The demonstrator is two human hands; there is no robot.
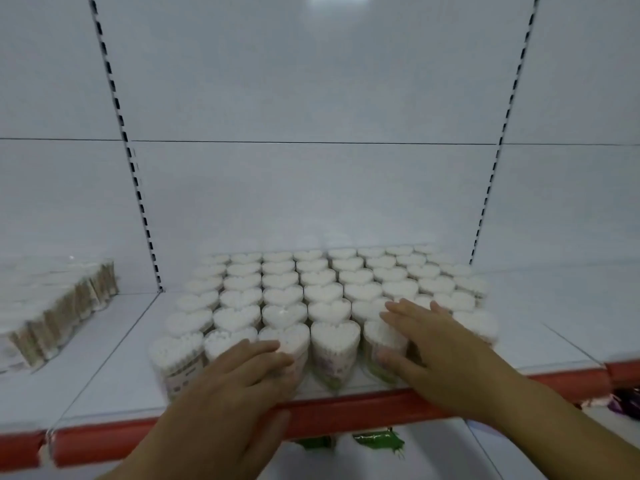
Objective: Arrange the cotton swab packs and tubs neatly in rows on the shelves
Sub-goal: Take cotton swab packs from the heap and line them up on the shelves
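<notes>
Now, tubs: the heart-shaped tubs (334, 344) stand in packed rows on the shelf (114, 344), front row under my fingertips, the rest beyond them.
Left hand: my left hand (239, 372) lies fingers together on a front tub's top and side.
Right hand: my right hand (429, 337) has fingers spread flat over the tops, thumb against a front wall.
Handling: probably light, stiff, smooth plastic; easily tipped.
Hold: I'd push low on the walls, not squeeze.
Packs: the swab packs (62, 306) sit well left of my left hand.

Even, cool overhead light leaves a glare patch (337, 0) at the top edge, shadows faint, verticals bowed by wide-angle distortion, edges softly blurred.
</notes>
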